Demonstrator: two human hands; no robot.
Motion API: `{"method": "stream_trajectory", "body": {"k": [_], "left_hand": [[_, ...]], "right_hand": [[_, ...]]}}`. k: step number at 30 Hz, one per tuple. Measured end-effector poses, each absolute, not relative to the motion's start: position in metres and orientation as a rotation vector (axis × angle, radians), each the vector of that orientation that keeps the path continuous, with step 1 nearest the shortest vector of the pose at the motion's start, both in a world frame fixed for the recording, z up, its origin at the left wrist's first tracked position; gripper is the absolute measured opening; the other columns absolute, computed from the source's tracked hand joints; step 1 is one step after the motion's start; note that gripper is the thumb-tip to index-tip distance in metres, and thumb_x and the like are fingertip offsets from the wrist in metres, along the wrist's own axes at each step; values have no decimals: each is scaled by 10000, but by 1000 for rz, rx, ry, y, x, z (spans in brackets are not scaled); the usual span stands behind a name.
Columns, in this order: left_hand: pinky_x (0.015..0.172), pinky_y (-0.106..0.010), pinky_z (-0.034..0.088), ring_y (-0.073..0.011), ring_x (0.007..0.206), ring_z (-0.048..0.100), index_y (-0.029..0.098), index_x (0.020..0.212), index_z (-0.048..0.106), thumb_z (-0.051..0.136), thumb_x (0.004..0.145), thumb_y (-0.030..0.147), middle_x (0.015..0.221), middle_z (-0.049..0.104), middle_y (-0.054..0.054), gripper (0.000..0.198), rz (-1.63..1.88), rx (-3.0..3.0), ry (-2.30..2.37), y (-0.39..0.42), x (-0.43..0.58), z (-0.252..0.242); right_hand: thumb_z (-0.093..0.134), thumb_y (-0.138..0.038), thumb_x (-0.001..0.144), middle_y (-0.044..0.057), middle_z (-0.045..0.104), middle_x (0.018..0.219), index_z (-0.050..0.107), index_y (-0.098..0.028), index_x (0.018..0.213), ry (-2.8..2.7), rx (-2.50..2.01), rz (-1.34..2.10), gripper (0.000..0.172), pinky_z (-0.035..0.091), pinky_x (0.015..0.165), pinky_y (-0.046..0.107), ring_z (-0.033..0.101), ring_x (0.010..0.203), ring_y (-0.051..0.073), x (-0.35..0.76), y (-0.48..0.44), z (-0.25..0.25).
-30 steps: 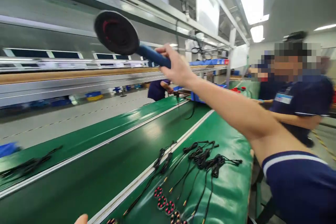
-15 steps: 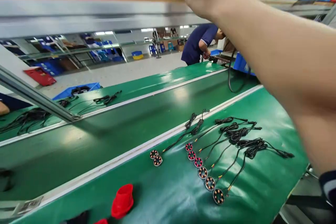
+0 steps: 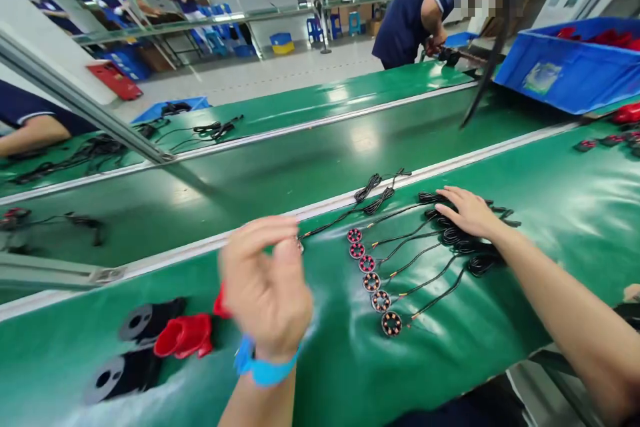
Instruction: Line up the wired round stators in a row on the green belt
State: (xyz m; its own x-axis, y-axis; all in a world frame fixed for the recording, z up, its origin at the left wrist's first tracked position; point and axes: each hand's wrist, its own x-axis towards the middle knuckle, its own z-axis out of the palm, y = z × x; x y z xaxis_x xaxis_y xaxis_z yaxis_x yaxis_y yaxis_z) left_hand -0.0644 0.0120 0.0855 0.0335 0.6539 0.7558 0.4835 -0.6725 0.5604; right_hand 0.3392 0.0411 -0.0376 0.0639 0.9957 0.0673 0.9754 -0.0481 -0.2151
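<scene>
My right hand (image 3: 467, 210) lies over the bundled black cables (image 3: 455, 235) at the right of the green mat, its fingers spread and touching or just above the coils. My left hand (image 3: 270, 287) is raised above the mat, fingers bent and smeared by motion; whether it holds anything I cannot make out. A blue band (image 3: 267, 368) is on that wrist. Between the hands runs a slanting row of several small round coil rings (image 3: 371, 281), some pink, some copper, with cable ends beside them. Behind my left hand another ring is mostly hidden, beside a separate cable (image 3: 345, 215).
Red plastic parts (image 3: 186, 337) and black parts with grey discs (image 3: 113, 377) lie at left. Back right stands a blue bin (image 3: 570, 73) of red pieces. A metal post (image 3: 85, 93) slants at left. Across the sunken green strip, a co-worker (image 3: 415, 7) bends over a bench.
My right hand has come down from the upper rail onto the cables. My left hand has come into view. The camera has tilted, and the overhead rail is out of view.
</scene>
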Motion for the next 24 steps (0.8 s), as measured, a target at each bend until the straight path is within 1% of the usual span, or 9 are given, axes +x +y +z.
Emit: {"method": "stream_trajectory", "body": {"k": [3, 7, 9, 11, 14, 16, 19, 21, 24], "left_hand": [[933, -364, 439, -188, 1020, 602, 181, 1017, 605, 526, 992, 192, 1007, 656, -34, 84, 1504, 2300, 1197, 12, -55, 64], [973, -361, 384, -198, 1074, 583, 203, 1068, 597, 552, 977, 180, 1037, 669, -21, 104, 1186, 2487, 1280, -13, -65, 27], [964, -354, 378, -199, 1077, 573, 206, 1084, 588, 553, 981, 198, 1045, 659, -23, 109, 1092, 2472, 1354, -31, -75, 12], [957, -347, 377, -198, 1076, 564, 210, 1104, 579, 548, 990, 230, 1061, 646, -27, 120, 1014, 2426, 1441, -51, -84, -1], [962, -344, 375, -202, 1090, 549, 213, 1151, 563, 544, 998, 295, 1111, 623, -36, 175, 931, 2352, 1576, -87, -88, -17], [972, -349, 380, -212, 1119, 535, 211, 1200, 544, 550, 994, 338, 1160, 602, -49, 242, 899, 2303, 1657, -113, -83, -27], [990, -363, 398, -232, 1168, 514, 199, 1280, 501, 558, 986, 369, 1239, 565, -79, 344, 863, 2255, 1734, -146, -63, -42], [1020, -379, 401, -242, 1203, 500, 198, 1315, 480, 556, 987, 356, 1283, 540, -96, 372, 847, 2278, 1745, -159, -47, -48], [1082, -392, 387, -245, 1288, 456, 194, 1361, 442, 543, 996, 345, 1367, 485, -119, 408, 858, 2291, 1741, -160, -26, -52]], "right_hand": [[272, -702, 941, 102, 563, 1340, 580, -243, 1251, -2036, -2070, 185, 633, 365, 1055, 553, 471, 1275, 315, 338, 42, -36], [270, -714, 930, 105, 615, 1222, 618, -233, 1099, -2063, -1994, 232, 617, 355, 1048, 574, 528, 1183, 325, 342, 35, -34], [289, -721, 929, 89, 599, 1261, 608, -245, 1129, -2097, -1944, 287, 606, 329, 1082, 579, 518, 1209, 321, 349, 26, -34], [367, -750, 903, 77, 542, 1363, 560, -263, 1265, -2170, -1865, 393, 637, 322, 1122, 556, 466, 1292, 317, 361, 17, -31], [555, -815, 767, 90, 334, 1550, 316, -274, 1525, -2356, -1711, 596, 961, 297, 1169, 552, 281, 1439, 346, 382, 5, -23], [664, -817, 668, 95, 153, 1617, 123, -292, 1590, -2513, -1630, 690, 1191, 296, 1163, 582, 158, 1476, 376, 395, 1, -19], [806, -741, 542, 96, 32, 1631, 46, -340, 1592, -2684, -1619, 600, 1356, 323, 1121, 632, 129, 1466, 432, 403, -1, -20], [841, -669, 519, 103, 91, 1621, 92, -350, 1588, -2705, -1611, 458, 1344, 333, 1112, 635, 191, 1447, 445, 403, -3, -26], [771, -622, 628, 107, 299, 1537, 185, -359, 1563, -2669, -1529, 363, 1135, 375, 1089, 600, 334, 1385, 409, 400, -6, -32]]}}
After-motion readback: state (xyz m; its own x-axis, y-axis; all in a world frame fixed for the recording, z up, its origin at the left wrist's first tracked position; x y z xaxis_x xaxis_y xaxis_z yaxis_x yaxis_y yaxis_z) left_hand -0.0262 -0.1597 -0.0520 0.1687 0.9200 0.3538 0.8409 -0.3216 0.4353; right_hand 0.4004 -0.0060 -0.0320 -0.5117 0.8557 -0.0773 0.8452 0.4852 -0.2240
